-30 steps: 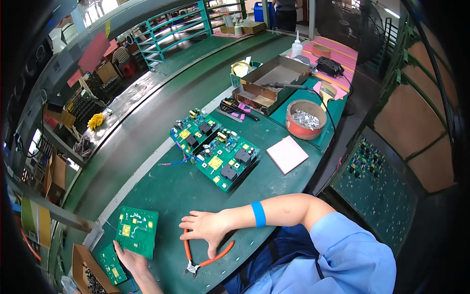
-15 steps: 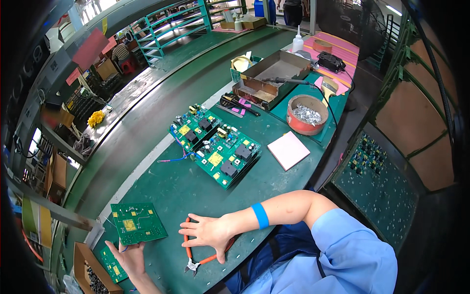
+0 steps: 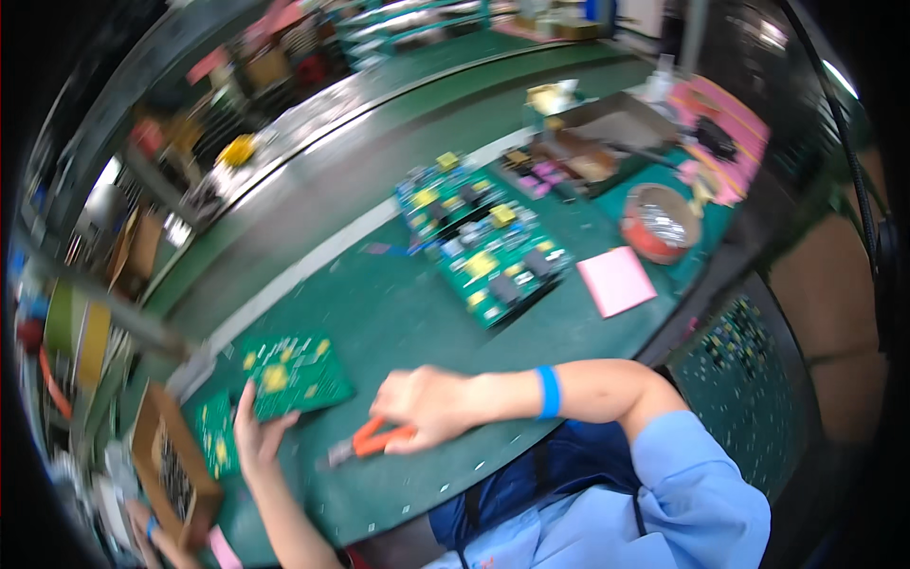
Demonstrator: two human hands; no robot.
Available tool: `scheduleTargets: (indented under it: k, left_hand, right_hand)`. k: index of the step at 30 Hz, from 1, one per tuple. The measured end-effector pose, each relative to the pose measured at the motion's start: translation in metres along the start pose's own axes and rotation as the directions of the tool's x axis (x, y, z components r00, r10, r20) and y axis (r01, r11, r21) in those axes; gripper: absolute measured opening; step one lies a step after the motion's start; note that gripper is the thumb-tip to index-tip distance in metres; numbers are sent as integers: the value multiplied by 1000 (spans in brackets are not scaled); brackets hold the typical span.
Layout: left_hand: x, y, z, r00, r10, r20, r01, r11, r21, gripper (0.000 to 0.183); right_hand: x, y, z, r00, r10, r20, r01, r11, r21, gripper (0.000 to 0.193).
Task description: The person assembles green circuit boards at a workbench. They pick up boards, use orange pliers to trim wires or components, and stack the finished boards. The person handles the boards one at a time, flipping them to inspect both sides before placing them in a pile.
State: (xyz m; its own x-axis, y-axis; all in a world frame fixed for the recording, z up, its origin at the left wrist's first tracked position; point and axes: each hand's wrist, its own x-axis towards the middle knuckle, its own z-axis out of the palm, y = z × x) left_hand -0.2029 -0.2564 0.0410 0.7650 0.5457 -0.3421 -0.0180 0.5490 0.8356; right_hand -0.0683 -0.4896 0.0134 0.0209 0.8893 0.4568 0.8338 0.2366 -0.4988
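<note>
Circuit board: green, four-sided, yellow patches and pale flecks, detail blurred; located right of the cardboard box. Left hand grips its near-left corner. Right hand, farther right of box, closed around orange-handled cutters.
</note>
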Motion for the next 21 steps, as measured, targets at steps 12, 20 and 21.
scheduleTargets:
  k: [12,20,21]
  left_hand:
    - [-9,-26,18,947,192,258,-98,936,-338,36]
    - [-12,-35,33,956,188,224,-143,969,-203,36]
    - [-12,-37,33,955,190,228,-149,971,-185,34]
  right_hand:
    - [19,16,-34,926,176,-335,-275,921,-276,55]
    - [16,17,-26,946,70,-317,-203,890,-408,57]
    - [17,16,-25,947,67,-314,-197,894,-403,57]
